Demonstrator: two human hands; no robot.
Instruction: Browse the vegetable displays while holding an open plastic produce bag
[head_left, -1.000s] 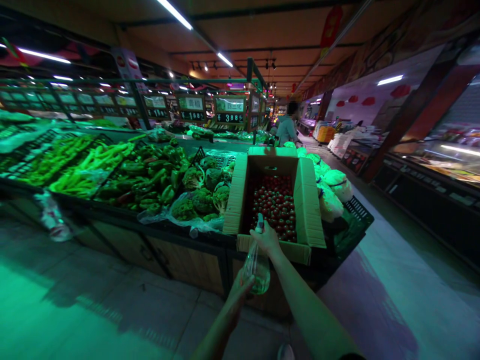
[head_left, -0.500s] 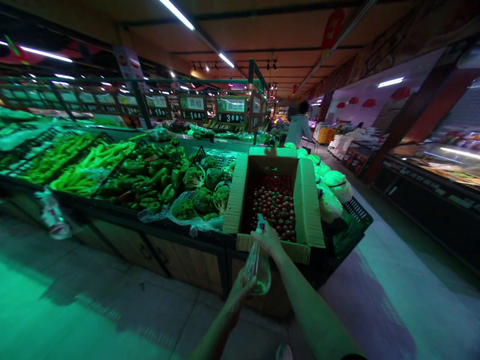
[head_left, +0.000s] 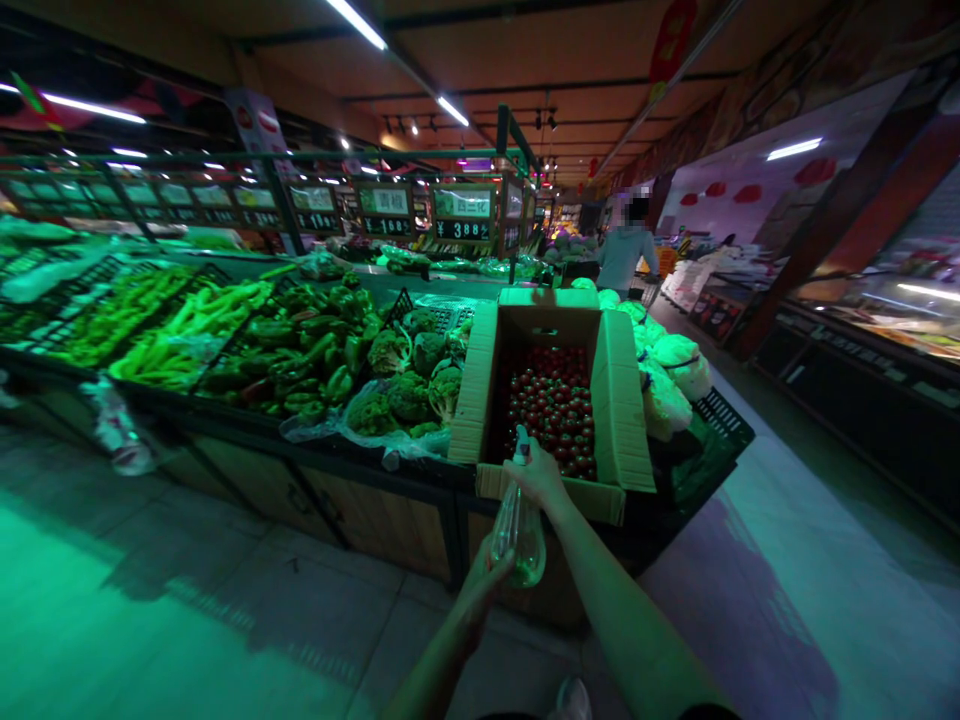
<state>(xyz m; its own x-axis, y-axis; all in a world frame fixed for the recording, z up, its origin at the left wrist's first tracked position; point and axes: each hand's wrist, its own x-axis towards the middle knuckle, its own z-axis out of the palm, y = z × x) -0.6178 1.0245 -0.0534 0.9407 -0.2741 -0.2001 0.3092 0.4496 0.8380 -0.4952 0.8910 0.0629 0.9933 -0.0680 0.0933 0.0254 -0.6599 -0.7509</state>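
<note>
A clear spray bottle (head_left: 528, 550) with a little liquid at its bottom is held in front of the cardboard box (head_left: 624, 400). My right hand (head_left: 541, 474) is closed around its neck and spray head, with the nozzle pointing over the box. Lower down, my left hand (head_left: 484, 580) grips the side of the bottle near its base. Inside the box lie many small dark-red cherry tomatoes (head_left: 551, 400). The box stands open, its flaps folded outward, on the front edge of the produce stand.
Broccoli (head_left: 409, 398) lies left of the box, then green peppers (head_left: 307, 340). Wrapped cabbages (head_left: 666, 385) sit at its right, near a black crate (head_left: 712, 420). A person (head_left: 627, 250) stands at a cart in the aisle. Plastic bags (head_left: 120, 425) hang from the stand's front.
The view has shifted slightly. The person in the aisle appears further right. Both hands stay on the spray bottle, almost unmoved.
</note>
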